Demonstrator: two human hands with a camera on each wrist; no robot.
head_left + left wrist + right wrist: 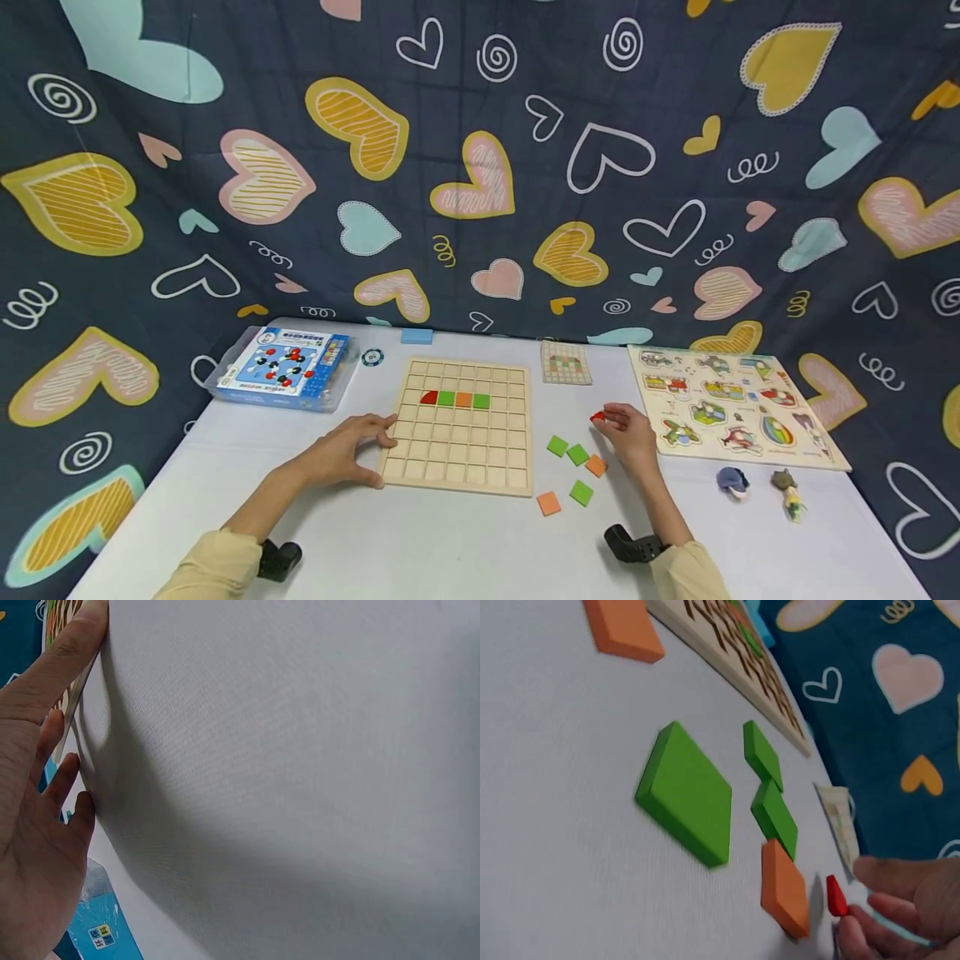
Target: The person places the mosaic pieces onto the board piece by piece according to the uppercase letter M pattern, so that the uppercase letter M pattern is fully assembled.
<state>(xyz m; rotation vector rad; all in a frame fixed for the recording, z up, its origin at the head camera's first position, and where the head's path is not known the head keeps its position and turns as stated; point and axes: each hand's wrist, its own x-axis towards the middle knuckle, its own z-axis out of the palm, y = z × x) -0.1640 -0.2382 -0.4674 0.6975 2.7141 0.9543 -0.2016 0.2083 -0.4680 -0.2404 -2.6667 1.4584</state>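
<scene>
Between the thumb and fingertips of the right hand (628, 433), narrowed to a pinch, sits a small red piece (597, 416). Left of that grip lie loose green square tiles (581, 492) and orange square tiles (548, 503), then the pale wooden grid board (457, 473), its left edge touched by the loosely spread left hand (348, 450).

Flat wooden grid board (455, 457), row of 4 pieces (463, 400) inside, pinched red piece (597, 416) at right
</scene>
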